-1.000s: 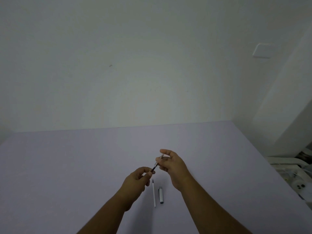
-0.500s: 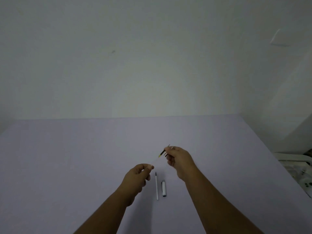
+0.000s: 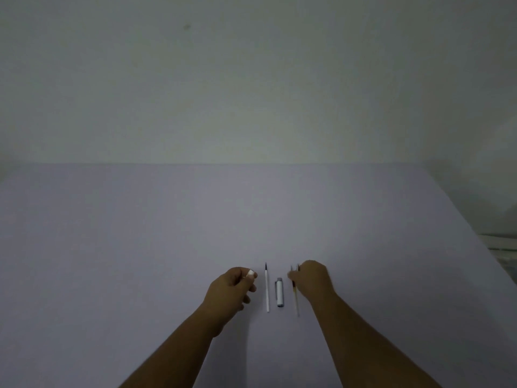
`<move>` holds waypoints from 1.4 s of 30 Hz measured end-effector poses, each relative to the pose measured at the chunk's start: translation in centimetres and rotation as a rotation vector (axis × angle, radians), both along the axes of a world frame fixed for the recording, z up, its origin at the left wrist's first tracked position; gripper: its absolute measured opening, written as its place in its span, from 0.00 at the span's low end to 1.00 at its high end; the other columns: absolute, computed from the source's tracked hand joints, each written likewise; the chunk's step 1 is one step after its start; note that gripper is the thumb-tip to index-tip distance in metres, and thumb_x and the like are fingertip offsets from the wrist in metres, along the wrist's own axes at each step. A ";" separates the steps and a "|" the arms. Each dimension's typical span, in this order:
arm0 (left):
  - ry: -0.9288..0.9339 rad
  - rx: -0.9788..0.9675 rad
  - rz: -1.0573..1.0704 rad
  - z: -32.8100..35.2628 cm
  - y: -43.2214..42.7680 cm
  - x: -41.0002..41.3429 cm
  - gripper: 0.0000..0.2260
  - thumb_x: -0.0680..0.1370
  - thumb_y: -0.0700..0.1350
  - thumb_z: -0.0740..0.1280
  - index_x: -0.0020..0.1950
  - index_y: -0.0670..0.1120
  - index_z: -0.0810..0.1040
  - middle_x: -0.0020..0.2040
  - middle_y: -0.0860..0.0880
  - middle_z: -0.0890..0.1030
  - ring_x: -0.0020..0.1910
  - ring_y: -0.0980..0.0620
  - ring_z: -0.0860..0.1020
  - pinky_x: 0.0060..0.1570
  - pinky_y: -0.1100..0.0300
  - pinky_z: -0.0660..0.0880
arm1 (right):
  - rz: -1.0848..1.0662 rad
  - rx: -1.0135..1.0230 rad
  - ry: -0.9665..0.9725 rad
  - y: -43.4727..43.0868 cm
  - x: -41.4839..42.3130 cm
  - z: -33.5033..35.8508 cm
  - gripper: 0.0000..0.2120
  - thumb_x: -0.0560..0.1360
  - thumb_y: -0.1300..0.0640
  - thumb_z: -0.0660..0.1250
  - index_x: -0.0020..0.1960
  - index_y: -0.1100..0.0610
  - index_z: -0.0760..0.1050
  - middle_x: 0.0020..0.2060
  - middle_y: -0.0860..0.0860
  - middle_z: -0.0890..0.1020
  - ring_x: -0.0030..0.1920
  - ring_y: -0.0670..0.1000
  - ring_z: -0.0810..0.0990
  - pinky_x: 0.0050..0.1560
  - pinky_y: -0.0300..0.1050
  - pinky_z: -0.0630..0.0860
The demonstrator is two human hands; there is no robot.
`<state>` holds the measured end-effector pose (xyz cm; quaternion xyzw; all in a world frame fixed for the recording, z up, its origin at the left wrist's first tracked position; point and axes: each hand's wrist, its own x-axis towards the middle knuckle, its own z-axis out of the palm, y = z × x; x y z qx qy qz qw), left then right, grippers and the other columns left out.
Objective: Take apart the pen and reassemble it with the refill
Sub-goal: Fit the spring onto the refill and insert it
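My left hand [image 3: 230, 294] is closed around the white pen barrel [image 3: 251, 273]; only the barrel's end shows past my fingers. My right hand [image 3: 312, 281] pinches a thin refill [image 3: 295, 299] with a dark tip and a yellowish tube, held low at the table with its tail pointing toward me. Between my hands a second, white refill [image 3: 267, 292] with a dark tip lies lengthwise on the table. The grey pen cap [image 3: 279, 292] lies just right of it, parallel.
The pale lilac table [image 3: 140, 247] runs to a plain wall at the back. Its right edge slants down at the far right, with pale clutter [image 3: 503, 245] beyond it.
My right hand has drawn the yellowish refill out of the barrel and lowered it to the table right of the cap. My left hand moved left, keeping the barrel.
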<state>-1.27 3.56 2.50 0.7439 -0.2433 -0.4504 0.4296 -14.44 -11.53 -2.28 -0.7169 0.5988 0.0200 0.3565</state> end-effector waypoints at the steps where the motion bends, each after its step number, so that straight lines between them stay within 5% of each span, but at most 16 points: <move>1: 0.003 0.005 0.005 -0.2 0.0 0.0 0.06 0.79 0.50 0.63 0.48 0.52 0.79 0.42 0.51 0.82 0.35 0.54 0.78 0.32 0.65 0.73 | -0.011 -0.001 0.001 0.1 0.0 -0.2 0.20 0.71 0.54 0.68 0.26 0.54 0.63 0.26 0.48 0.68 0.39 0.51 0.74 0.39 0.41 0.67; 10: 0.026 0.018 0.047 -0.5 0.1 0.6 0.06 0.79 0.46 0.63 0.52 0.48 0.79 0.45 0.47 0.82 0.38 0.52 0.78 0.36 0.63 0.75 | 0.037 -0.089 -0.073 1.0 2.3 0.8 0.11 0.72 0.50 0.66 0.42 0.58 0.77 0.45 0.58 0.84 0.44 0.55 0.80 0.41 0.43 0.71; 21: -0.009 0.037 0.044 -0.2 1.2 1.9 0.05 0.78 0.45 0.66 0.52 0.47 0.79 0.45 0.48 0.82 0.41 0.51 0.79 0.37 0.65 0.75 | 0.208 -0.166 0.277 2.8 6.3 0.9 0.12 0.76 0.56 0.60 0.55 0.58 0.78 0.55 0.55 0.82 0.58 0.56 0.78 0.56 0.49 0.78; 24: -0.025 0.048 0.032 -0.5 1.6 2.2 0.04 0.77 0.46 0.67 0.49 0.48 0.80 0.43 0.49 0.82 0.39 0.52 0.79 0.37 0.65 0.75 | 0.134 -0.114 0.165 3.0 6.2 1.6 0.13 0.76 0.52 0.61 0.51 0.59 0.79 0.51 0.56 0.83 0.55 0.57 0.80 0.50 0.48 0.77; 28: -0.071 0.063 0.011 -0.6 1.8 2.3 0.03 0.75 0.46 0.69 0.47 0.49 0.82 0.41 0.51 0.82 0.39 0.53 0.79 0.40 0.61 0.76 | 0.022 -0.022 -0.213 2.6 5.9 3.3 0.15 0.75 0.53 0.64 0.32 0.58 0.76 0.31 0.55 0.79 0.34 0.54 0.76 0.39 0.46 0.69; 32: -0.130 0.068 -0.014 -0.3 1.7 2.0 0.03 0.75 0.46 0.70 0.42 0.53 0.81 0.39 0.51 0.81 0.38 0.52 0.76 0.43 0.58 0.75 | -0.197 0.055 -0.554 2.9 5.2 5.3 0.13 0.74 0.52 0.66 0.32 0.53 0.80 0.31 0.50 0.80 0.33 0.49 0.74 0.43 0.48 0.73; 42: -0.095 0.034 0.001 0.8 1.5 0.1 0.06 0.75 0.43 0.70 0.39 0.53 0.80 0.39 0.49 0.81 0.40 0.51 0.78 0.41 0.60 0.74 | -0.356 0.028 -0.726 3.7 2.7 6.1 0.13 0.74 0.52 0.66 0.31 0.47 0.77 0.34 0.44 0.81 0.36 0.44 0.75 0.47 0.46 0.74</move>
